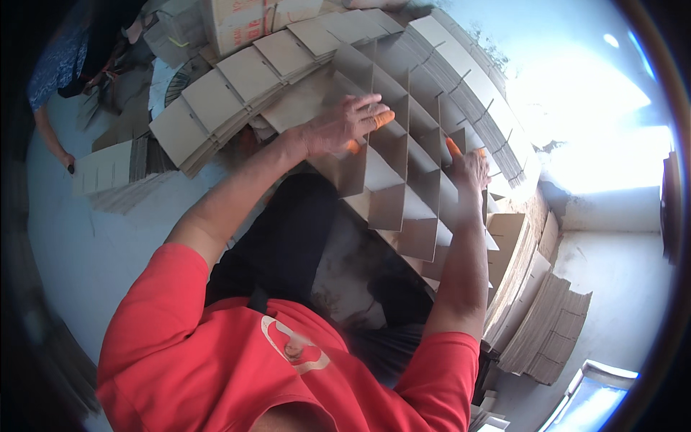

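Observation:
A grid of interlocking grey-brown cardboard dividers (407,155) stands upright in front of me, its square cells facing up. At its left side is my left hand (344,128), palm down, fingers stretched out over the panel edges. Orange covers sit on some of its fingertips. Near the grid's right side, my right hand (471,169) touches the panels with thumb and fingers apart; orange covers show there too. Neither hand is closed round a panel, as far as I can see. The fingers' undersides are partly hidden.
Slotted cardboard strips lie in a long row of stacks (248,75) at the far left, with more stacks (461,79) at the far right. Another bundle (551,327) leans at the right. A printed carton (241,21) stands behind. At the left, another person's hand (67,162) is beside a cardboard stack (104,171).

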Demonstrator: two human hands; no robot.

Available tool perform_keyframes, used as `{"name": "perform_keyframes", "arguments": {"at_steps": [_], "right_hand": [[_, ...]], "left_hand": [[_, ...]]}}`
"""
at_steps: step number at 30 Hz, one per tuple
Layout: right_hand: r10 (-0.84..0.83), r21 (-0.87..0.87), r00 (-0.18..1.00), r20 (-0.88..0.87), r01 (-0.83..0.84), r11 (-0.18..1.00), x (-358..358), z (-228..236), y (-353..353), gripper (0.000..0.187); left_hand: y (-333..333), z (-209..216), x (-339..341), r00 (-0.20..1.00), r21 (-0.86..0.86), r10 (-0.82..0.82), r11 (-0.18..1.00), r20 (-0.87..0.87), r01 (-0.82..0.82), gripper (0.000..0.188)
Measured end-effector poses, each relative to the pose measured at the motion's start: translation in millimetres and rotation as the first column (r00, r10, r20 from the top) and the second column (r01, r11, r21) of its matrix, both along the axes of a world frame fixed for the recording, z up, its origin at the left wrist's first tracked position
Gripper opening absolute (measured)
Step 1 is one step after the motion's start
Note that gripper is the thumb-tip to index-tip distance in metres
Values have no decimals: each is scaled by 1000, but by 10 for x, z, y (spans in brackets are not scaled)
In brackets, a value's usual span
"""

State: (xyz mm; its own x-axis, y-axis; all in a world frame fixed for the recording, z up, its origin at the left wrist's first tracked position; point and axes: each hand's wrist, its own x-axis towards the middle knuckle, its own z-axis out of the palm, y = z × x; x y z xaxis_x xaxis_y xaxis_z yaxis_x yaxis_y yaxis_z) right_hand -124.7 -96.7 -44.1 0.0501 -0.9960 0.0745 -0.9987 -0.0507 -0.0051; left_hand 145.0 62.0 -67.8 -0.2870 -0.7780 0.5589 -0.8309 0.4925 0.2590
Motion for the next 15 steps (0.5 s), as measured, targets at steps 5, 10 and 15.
{"name": "perform_keyframes", "arguments": {"at_steps": [5,10,15], "right_hand": [[336,168,849,408,-432,886,-221,201,657,62],[500,2,709,497,-577,817,-287,-32,1103,29],[524,-54,846,99,-521,852,-184,744,1463,44]], "left_hand": [[-538,-41,-29,994,109,-25,994,103,13,84],[-1055,-25,-351,977,205,-146,972,156,112,54],[-948,434,-410,971,136,-230,966,61,220,13]]}}
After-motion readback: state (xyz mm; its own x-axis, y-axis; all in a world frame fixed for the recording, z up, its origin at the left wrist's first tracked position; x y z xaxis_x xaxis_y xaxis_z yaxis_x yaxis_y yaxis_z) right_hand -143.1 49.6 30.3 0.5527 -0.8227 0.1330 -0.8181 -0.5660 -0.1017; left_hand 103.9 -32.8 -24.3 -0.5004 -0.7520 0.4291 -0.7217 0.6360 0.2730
